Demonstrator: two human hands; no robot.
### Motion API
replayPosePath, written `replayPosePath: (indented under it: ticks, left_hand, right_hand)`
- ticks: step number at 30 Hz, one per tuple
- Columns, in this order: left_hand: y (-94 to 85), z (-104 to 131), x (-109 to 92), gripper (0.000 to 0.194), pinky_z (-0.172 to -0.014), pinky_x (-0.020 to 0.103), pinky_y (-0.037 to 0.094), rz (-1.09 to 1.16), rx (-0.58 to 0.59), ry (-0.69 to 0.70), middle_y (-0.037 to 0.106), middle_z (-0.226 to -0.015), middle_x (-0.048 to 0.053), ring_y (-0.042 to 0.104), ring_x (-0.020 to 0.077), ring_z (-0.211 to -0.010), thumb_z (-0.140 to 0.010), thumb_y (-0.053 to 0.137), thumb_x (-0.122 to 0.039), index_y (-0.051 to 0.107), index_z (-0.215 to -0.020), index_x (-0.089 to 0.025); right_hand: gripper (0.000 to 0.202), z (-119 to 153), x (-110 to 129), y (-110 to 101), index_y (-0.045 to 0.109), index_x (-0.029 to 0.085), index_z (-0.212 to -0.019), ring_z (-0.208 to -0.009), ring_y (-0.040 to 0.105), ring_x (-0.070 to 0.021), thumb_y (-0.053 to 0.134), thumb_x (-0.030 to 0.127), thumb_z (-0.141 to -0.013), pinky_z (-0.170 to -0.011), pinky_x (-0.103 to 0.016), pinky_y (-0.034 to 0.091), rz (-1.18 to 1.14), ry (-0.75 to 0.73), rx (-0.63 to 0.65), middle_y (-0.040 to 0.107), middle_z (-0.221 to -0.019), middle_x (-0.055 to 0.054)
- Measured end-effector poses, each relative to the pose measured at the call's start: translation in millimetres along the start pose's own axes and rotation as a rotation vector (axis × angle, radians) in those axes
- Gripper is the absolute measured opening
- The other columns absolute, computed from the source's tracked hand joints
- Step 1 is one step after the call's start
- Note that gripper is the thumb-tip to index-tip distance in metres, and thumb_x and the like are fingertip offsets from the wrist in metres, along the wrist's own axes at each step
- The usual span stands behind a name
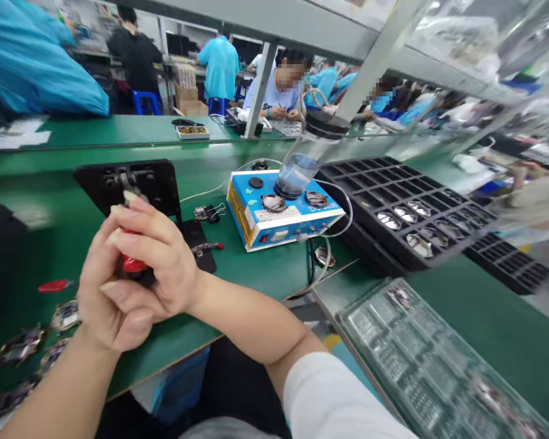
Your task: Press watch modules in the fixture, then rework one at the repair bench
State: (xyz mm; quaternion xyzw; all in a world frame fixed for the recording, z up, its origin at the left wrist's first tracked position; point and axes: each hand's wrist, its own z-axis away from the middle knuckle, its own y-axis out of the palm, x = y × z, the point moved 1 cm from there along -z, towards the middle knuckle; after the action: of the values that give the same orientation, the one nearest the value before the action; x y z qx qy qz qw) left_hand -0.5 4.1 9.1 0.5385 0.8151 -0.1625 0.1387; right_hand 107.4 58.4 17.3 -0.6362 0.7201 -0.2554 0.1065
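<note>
My left hand [98, 286] and my right hand [165, 259] are clasped together, fingers closed around the red handle [132, 263] of a toggle clamp. Most of that handle is hidden by my fingers. Just behind them stands a black plate [162, 180] with metal clamp hardware, upright on the bench. To the right of my right hand lies a black base [200, 256] with a small red-tipped lever [205, 246]. Several small round metal-rimmed parts [66, 315] lie at the left beside my left forearm, near another red grip [55, 286].
A blue box [279, 213] with a clear cylinder [304, 161] and tubing stands right of centre. Black compartment trays [370, 195] and a clear plastic tray [393, 341] are farther right. A binder clip [214, 213] lies behind. A metal shelf post [260, 91] rises beyond; co-workers sit across.
</note>
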Motion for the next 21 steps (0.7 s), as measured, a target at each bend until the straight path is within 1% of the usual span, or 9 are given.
replayPosePath:
  ticks: [3,7,10,11,13,16,19,21]
  left_hand:
    - [0.2,2,1,0.076,-0.141,0.039,0.031,-0.008,-0.006,-0.008,0.044,-0.173,-0.014,0.04,0.0223,-0.163,-0.094,0.069,-0.063,0.046,-0.163,-0.043]
    - [-0.4,1,-1,0.076,-0.14,0.038,0.031,-0.077,0.003,0.009,0.044,-0.173,-0.016,0.041,0.0222,-0.163,-0.094,0.065,-0.067,0.043,-0.164,-0.046]
    - [-0.1,-1,-5,0.076,-0.139,0.041,0.034,-0.095,0.015,-0.033,0.043,-0.173,-0.016,0.041,0.0244,-0.163,-0.094,0.064,-0.069,0.04,-0.164,-0.052]
    - [0.1,-1,-6,0.076,-0.138,0.042,0.036,-0.1,0.013,-0.059,0.044,-0.173,-0.015,0.041,0.0259,-0.163,-0.093,0.064,-0.071,0.041,-0.163,-0.052]
    - [0.6,-2,-8,0.078,-0.137,0.043,0.038,-0.124,0.001,-0.108,0.048,-0.172,-0.011,0.043,0.0288,-0.162,-0.091,0.065,-0.074,0.046,-0.162,-0.05]
    - [1.0,-2,-10,0.078,-0.135,0.045,0.04,-0.156,-0.01,-0.155,0.055,-0.167,-0.006,0.047,0.0316,-0.159,-0.089,0.063,-0.079,0.053,-0.159,-0.047]
    - [0.8,-3,-11,0.071,-0.135,0.048,0.041,-0.164,-0.016,-0.161,0.06,-0.161,-0.006,0.051,0.0325,-0.156,-0.087,0.062,-0.081,0.059,-0.152,-0.051]
    - [1.0,-3,-11,0.069,-0.134,0.048,0.042,-0.171,-0.012,-0.166,0.062,-0.159,-0.007,0.052,0.0324,-0.155,-0.087,0.062,-0.081,0.061,-0.149,-0.053]
  right_hand:
    - [0.05,1,-1,2,0.07,0.015,-0.127,-0.169,0.027,-0.0262,0.085,0.047,-0.092,-0.141,-0.042,0.03,0.045,0.044,0.08,0.054,-0.166,-0.011]
    - [0.045,2,-1,4,0.07,0.017,-0.128,-0.168,0.03,-0.0261,0.077,0.051,-0.098,-0.14,-0.045,0.032,0.063,0.08,0.123,0.053,-0.166,-0.011]
    - [0.05,3,0,3,0.069,0.017,-0.128,-0.167,0.033,-0.0251,0.082,0.051,-0.094,-0.14,-0.041,0.032,0.05,0.081,0.085,0.053,-0.166,-0.01]
    - [0.052,4,0,2,0.069,0.017,-0.128,-0.167,0.033,-0.0248,0.084,0.051,-0.092,-0.14,-0.039,0.032,0.041,0.079,0.069,0.053,-0.166,-0.01]
    - [0.052,4,0,1,0.068,0.018,-0.13,-0.166,0.034,-0.0246,0.083,0.05,-0.093,-0.139,-0.04,0.033,0.025,0.079,0.054,0.052,-0.166,-0.009]
    - [0.049,4,-1,2,0.067,0.018,-0.134,-0.166,0.035,-0.0271,0.078,0.05,-0.097,-0.139,-0.045,0.034,0.03,0.084,0.094,0.052,-0.166,-0.011]
    - [0.056,5,-2,3,0.068,0.018,-0.134,-0.166,0.033,-0.0316,0.081,0.054,-0.093,-0.14,-0.049,0.032,0.047,0.101,0.166,0.051,-0.167,-0.013]
    - [0.058,5,-2,3,0.068,0.018,-0.134,-0.167,0.032,-0.0321,0.082,0.055,-0.092,-0.14,-0.049,0.032,0.055,0.103,0.184,0.05,-0.167,-0.013]
